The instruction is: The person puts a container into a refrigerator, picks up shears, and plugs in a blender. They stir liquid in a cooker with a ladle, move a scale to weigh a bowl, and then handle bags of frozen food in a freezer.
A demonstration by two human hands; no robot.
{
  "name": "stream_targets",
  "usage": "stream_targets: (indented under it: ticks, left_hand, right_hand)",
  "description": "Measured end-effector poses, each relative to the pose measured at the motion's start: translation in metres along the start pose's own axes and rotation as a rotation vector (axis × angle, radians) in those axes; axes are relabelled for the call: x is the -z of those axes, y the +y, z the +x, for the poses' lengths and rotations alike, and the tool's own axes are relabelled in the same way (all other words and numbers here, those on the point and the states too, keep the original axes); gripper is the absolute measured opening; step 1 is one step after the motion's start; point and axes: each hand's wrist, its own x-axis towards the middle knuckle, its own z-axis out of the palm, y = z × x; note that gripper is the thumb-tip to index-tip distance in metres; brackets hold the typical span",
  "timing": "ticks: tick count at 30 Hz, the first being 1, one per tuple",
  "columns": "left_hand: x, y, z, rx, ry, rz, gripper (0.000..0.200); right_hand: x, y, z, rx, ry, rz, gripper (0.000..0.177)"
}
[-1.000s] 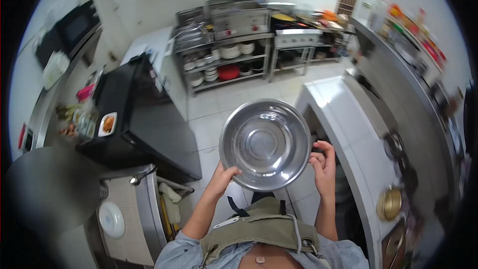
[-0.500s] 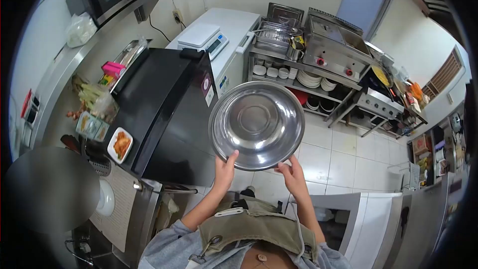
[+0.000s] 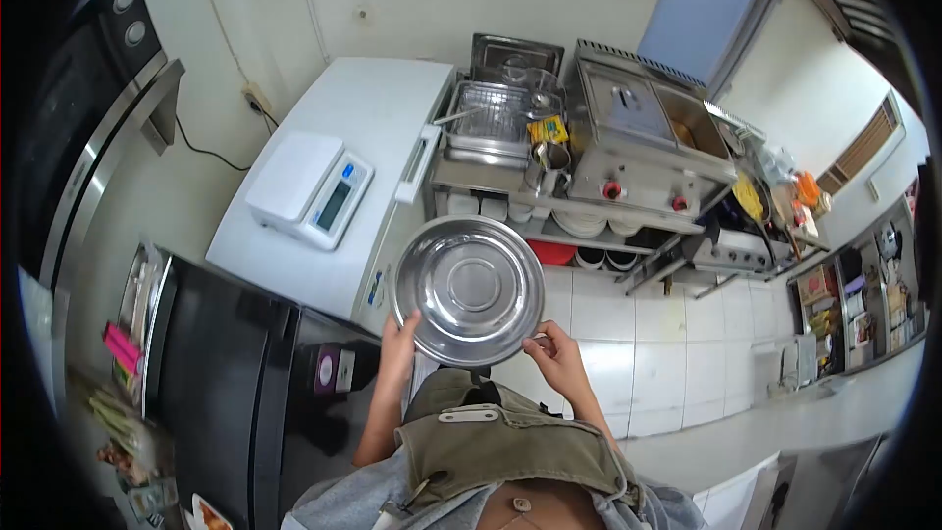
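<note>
A shiny stainless steel bowl (image 3: pixel 475 285), with nothing in it, is held out in front of my body. My left hand (image 3: pixel 398 348) grips its rim at the lower left, thumb over the edge. On the lower right side, my right hand (image 3: pixel 557 355) pinches the rim between thumb and fingers. Beyond the bowl, to the left, a white digital scale (image 3: pixel 312 190) sits on the white chest freezer (image 3: pixel 378 98).
A black fridge (image 3: pixel 211 373) stands at my left. Ahead is a steel counter with a wire rack tray (image 3: pixel 491 113), a metal pitcher (image 3: pixel 548 167) and a fryer (image 3: pixel 638 162); dishes fill the shelf below. A stove (image 3: pixel 731 247) stands farther right, past white floor tiles (image 3: pixel 601 373).
I have moved forward past the black fridge, closer to the freezer and scale. The bowl has come lower and closer to my body, still in both hands.
</note>
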Motion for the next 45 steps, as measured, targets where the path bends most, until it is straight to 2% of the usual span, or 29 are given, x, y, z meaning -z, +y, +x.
stream_targets:
  ticks: [2,4,8,10,12,16,18,20,22,23,24,26,28,30,31,32,33,34,36,38,40,42,44,45]
  left_hand:
    - [-0.001,0.028,0.061,-0.087,0.088,0.056,0.029]
    - [0.003,0.064,0.102,-0.125,0.19,-0.026,0.028]
    - [0.032,0.12,0.158,-0.16,0.477,-0.019,0.03]
    - [0.058,0.124,0.183,-0.232,0.549,-0.089,0.03]
    - [0.072,0.133,0.193,-0.275,0.647,-0.124,0.03]
    - [0.092,0.148,0.196,-0.344,0.813,-0.277,0.03]
    - [0.099,0.147,0.196,-0.414,0.893,-0.314,0.032]
    - [0.1,0.155,0.196,-0.322,0.976,-0.252,0.031]
    - [0.108,0.153,0.205,-0.242,1.003,-0.197,0.029]
    - [0.104,0.158,0.212,-0.201,1.082,-0.157,0.028]
    - [0.102,0.156,0.222,-0.277,1.124,-0.142,0.029]
    - [0.111,0.145,0.237,-0.256,1.169,-0.041,0.028]
    - [0.096,0.159,0.242,-0.201,1.209,0.001,0.033]
    - [0.091,0.159,0.246,-0.231,1.221,-0.009,0.037]
    - [0.09,0.162,0.243,-0.134,1.25,0.018,0.039]
    - [0.092,0.167,0.24,-0.038,1.276,0.038,0.043]
    - [0.096,0.161,0.237,-0.097,1.377,0.139,0.048]
    - [0.104,0.149,0.237,-0.148,1.473,0.246,0.056]
    - [0.145,0.102,0.245,-0.174,1.59,0.276,0.059]
    - [0.164,0.069,0.257,-0.044,1.255,-0.186,0.059]
    - [0.175,0.042,0.282,-0.306,0.911,-0.51,0.059]
    - [0.14,0.095,0.266,-0.256,0.794,-0.565,0.059]
    - [0.123,0.11,0.262,-0.281,0.898,-0.528,0.058]
    - [0.123,0.106,0.26,-0.28,0.905,-0.483,0.057]
  right_hand:
    - [0.003,-0.008,0.051,0.002,-0.06,0.072,0.012]
    - [0.006,-0.016,0.099,0.107,0.008,0.155,0.012]
    - [0.019,0.008,0.19,0.006,-0.095,-0.015,0.015]
    - [0.01,0.023,0.232,-0.003,-0.155,-0.066,0.016]
    - [-0.008,0.038,0.274,0.019,-0.333,-0.139,0.018]
    - [-0.07,0.063,0.359,0.175,-0.516,-0.236,0.022]
    - [-0.106,0.064,0.395,0.204,-0.62,-0.188,0.023]
    - [-0.137,0.049,0.428,0.246,-0.739,-0.144,0.024]
    - [-0.163,0.031,0.452,0.196,-0.776,-0.111,0.027]
    - [-0.174,0.02,0.462,0.184,-0.791,-0.105,0.029]
    - [-0.185,0.014,0.475,0.205,-0.856,-0.107,0.029]
    - [-0.201,0.012,0.5,0.214,-0.822,-0.126,0.029]
    - [-0.219,0.026,0.531,0.209,-0.9,-0.137,0.029]
    - [-0.239,0.035,0.556,0.003,-0.955,-0.032,0.03]
    - [-0.248,0.033,0.565,0.008,-1.018,-0.048,0.03]
    - [-0.259,0.029,0.573,-0.088,-1.041,-0.01,0.032]
    - [-0.271,0.025,0.579,-0.186,-1.06,0.025,0.035]
    - [-0.284,0.023,0.583,-0.179,-1.117,0.007,0.035]
    - [-0.311,0.021,0.588,-0.38,-1.206,0.187,0.042]
    - [-0.339,0.032,0.592,-0.434,-1.251,0.17,0.048]
    - [-0.357,0.029,0.58,-0.384,-1.102,0.259,0.052]
    - [-0.36,0.012,0.566,-0.371,-1.117,0.316,0.055]
    - [-0.357,0.03,0.574,-0.494,-1.152,0.465,0.055]
    - [-0.352,0.032,0.572,-0.485,-1.171,0.461,0.055]
